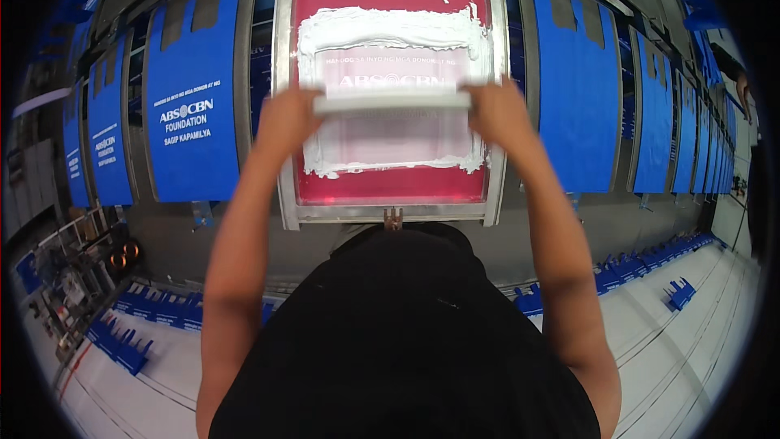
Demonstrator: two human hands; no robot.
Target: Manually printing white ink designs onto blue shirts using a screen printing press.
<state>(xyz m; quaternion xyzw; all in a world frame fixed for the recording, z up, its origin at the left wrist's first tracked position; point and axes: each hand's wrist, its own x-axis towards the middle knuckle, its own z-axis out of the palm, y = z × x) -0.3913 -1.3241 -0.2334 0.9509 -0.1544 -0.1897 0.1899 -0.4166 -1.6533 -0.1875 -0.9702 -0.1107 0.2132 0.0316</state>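
Steadily gripped: one pale bar, two hands

From my remote seat, the black shirt [390,317] shows nearest. Beyond it, the left hand [292,120] and right hand [494,116] curl around opposite ends of the squeegee [394,103], probably to spread pressure evenly; blur means I can't tell how the thumbs sit. It lies crosswise over the middle of the framed red screen [390,191]. White paste [382,28] is banked thickest along the far edge, presumably as supply. Blue bags [573,130] lie flat on either side, likely to keep their faces smooth. More blue pieces [122,345] rest on the pale floor [650,358].
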